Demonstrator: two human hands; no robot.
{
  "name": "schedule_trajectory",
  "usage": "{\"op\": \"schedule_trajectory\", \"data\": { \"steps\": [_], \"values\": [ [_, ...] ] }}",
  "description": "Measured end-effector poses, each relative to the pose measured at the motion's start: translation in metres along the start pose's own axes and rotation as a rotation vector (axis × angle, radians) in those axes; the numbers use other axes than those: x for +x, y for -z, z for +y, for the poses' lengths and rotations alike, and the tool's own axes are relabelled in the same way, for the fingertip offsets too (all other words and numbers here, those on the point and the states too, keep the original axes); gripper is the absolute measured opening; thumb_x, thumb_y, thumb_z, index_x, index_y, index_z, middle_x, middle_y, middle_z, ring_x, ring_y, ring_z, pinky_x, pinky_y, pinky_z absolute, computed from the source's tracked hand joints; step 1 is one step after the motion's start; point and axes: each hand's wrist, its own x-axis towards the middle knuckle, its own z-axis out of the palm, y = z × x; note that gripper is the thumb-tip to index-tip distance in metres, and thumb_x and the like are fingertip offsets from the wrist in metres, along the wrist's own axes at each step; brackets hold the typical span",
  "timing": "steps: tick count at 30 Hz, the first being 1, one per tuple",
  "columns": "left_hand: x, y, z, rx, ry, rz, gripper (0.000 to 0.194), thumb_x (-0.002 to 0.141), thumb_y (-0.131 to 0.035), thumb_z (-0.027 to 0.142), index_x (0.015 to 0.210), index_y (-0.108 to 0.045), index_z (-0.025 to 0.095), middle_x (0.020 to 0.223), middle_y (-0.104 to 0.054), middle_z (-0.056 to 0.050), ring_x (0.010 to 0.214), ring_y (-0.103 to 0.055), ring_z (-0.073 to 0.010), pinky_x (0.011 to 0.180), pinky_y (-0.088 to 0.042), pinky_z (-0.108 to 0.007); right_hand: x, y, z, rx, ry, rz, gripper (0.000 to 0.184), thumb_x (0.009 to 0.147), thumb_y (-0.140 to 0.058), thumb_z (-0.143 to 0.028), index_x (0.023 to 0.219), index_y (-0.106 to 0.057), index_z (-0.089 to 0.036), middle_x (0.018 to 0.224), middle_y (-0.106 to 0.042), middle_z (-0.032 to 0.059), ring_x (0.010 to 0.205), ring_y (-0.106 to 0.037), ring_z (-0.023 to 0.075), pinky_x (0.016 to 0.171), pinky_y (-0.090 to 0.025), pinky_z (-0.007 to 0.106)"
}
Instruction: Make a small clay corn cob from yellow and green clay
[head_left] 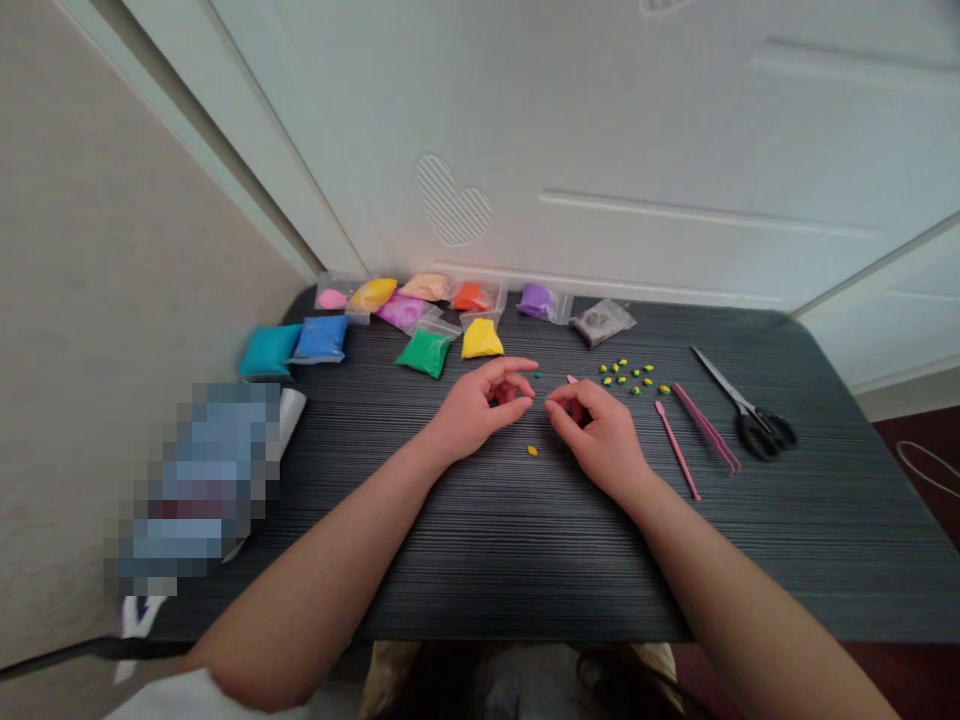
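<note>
1. One tiny green bit (545, 399) sits pinched at the right hand (600, 432)'s fingertips; its long axis is too small to tell.
2. Left hand (477, 406) curls just beside it; its grip's hold I cannot tell.
3. Nearer the body, a yellow piece (532, 451) lies roughly left-to-right on the worktop (525, 560).

Two bare forearms angle inward as your grips meet nearly tip to tip. Your left grip (484, 400) turns toward the right one, its index finger stretched out, the other fingers curled below it and the thumb reaching the same way. Your right grip (600, 430) faces it, thumb and index fingertips drawn into a pinch, the remaining fingers folded under. A narrow gap parts the two. Behind each grip, your left wrist (436, 448) and right wrist (642, 492) run almost straight into the left forearm (367, 535) and right forearm (731, 565).
</note>
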Motion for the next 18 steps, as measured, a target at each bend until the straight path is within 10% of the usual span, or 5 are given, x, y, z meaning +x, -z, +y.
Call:
{"op": "schedule_trajectory", "data": {
  "steps": [7,13,18],
  "values": [
    [0.003,-0.002,0.019,-0.015,0.019,0.110,0.030,0.074,-0.056,0.029,0.102,-0.056,0.017,0.086,-0.059,-0.004,0.079,-0.054,-0.0135,0.075,-0.042,-0.028,0.005,0.003,0.000,0.381,-0.219,0.051,0.016,0.075,-0.054,-0.034,0.077,-0.058,-0.018,0.066,-0.051,-0.0014,0.059,-0.044,0.0108,0.056,-0.036,0.025],
    [0.016,0.014,0.108,0.064,-0.151,0.282,0.022,0.075,-0.055,0.033,0.092,-0.061,0.019,0.093,-0.062,-0.003,0.086,-0.055,-0.0161,0.079,-0.042,-0.029,0.036,0.043,-0.046,0.695,-0.111,0.127,0.016,0.073,-0.058,-0.033,0.076,-0.055,-0.018,0.067,-0.051,-0.0023,0.060,-0.045,0.0093,0.055,-0.036,0.022],
    [-0.004,0.015,0.171,0.159,-0.325,0.485,0.012,0.077,-0.054,0.027,0.087,-0.060,0.023,0.089,-0.062,0.000,0.086,-0.056,-0.0146,0.079,-0.042,-0.028,0.039,0.081,-0.101,0.390,0.174,0.247,0.004,0.077,-0.054,-0.022,0.079,-0.057,-0.020,0.072,-0.056,-0.0007,0.067,-0.050,0.0112,0.061,-0.039,0.025]
  ]
}}
